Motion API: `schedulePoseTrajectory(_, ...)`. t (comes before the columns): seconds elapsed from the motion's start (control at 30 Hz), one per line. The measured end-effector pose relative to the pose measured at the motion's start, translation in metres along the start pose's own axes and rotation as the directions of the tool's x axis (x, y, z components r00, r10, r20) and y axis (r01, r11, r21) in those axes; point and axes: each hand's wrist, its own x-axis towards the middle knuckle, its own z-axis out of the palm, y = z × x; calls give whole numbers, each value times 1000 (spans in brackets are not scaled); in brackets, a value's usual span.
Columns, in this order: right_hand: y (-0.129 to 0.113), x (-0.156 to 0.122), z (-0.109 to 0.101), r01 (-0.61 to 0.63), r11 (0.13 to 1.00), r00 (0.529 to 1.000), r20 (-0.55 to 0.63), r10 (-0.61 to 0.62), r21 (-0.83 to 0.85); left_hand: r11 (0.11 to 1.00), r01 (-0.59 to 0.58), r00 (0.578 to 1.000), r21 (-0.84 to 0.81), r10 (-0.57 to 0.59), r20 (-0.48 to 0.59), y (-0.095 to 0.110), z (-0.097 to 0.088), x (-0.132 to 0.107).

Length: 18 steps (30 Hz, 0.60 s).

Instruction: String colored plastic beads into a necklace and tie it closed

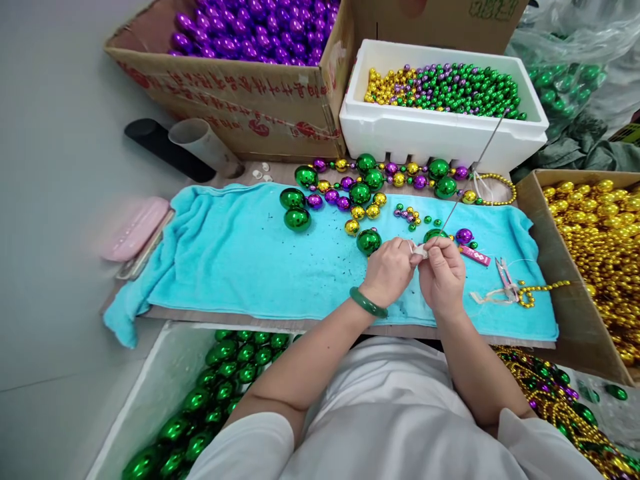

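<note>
Both hands meet over the turquoise towel [240, 267], fingertips nearly touching. My left hand [393, 267], below a green bangle [369, 303], is closed in a pinch; what it grips is hidden. My right hand [443, 273] is closed around the lower end of a long thin needle [470, 173], which slants up to the right. Something white [420, 251] wraps a fingertip between the hands. Just beyond them sit a large green bead [369, 242] and a purple bead [464, 236]. Strung green, purple and gold beads [374, 179] lie across the towel's far edge.
A white foam box [440, 127] of small beads stands behind. Cardboard boxes hold purple beads [260, 30] and gold beads [600, 247]. Thread snips [506, 277], a pink packet [474, 255] and loose small beads [407, 213] lie nearby. A pink case [137, 230] sits left.
</note>
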Motion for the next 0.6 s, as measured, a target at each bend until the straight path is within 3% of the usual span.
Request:
schedulePoseTrajectory(0.17, -4, -1, 4, -12, 999, 1000, -4, 12, 45, 960, 50, 997, -275, -64, -42, -4, -2, 7)
schedulePoseTrajectory(0.33, -12, 8, 2, -46, 982, 995, -77, 61, 185, 821, 76, 981, -565, -163, -106, -3, 4, 10)
schedulePoseTrajectory(0.47, -19, 21, -4, -123, 914, 975, -125, 184, 386, 697, 137, 932, -704, -330, -146, 3, 20, 0)
schedulePoseTrajectory(0.6, -23, 28, -5, -177, 840, 952, -126, 278, 512, 635, 186, 872, -749, -458, -172, 9, 34, -10)
